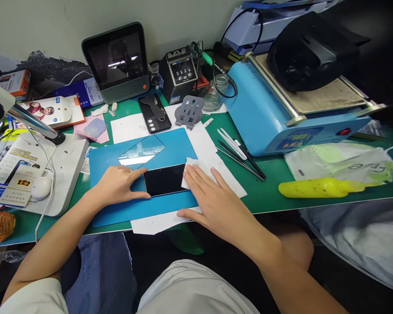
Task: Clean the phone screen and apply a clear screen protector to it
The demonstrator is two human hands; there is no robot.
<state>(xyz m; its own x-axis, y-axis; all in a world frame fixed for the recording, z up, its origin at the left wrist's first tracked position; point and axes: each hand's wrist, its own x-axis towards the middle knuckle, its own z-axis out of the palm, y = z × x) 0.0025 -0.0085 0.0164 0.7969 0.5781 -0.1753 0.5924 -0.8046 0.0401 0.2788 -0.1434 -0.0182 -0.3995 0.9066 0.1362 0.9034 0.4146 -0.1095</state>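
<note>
A black-screened smartphone [167, 179] lies flat on a blue mat [118, 209]. My left hand [119, 185] braces its left end, index finger on the far edge and thumb on the near edge. My right hand [209, 196] presses a white wipe [185, 179] onto the phone's right end with its fingers stretched out and the thumb apart. Part of the wipe is hidden under those fingers. Just beyond the phone, a clear glass screen sheet [142, 151] rests on the mat.
Tweezers [239, 159] lie right of the mat, near a yellow bottle [314, 188] and a blue machine [258, 113]. Behind are a phone back cover [154, 114], grey stand [189, 111], soldering station [178, 74] and display [118, 61]. A white lamp base [65, 174] stands left.
</note>
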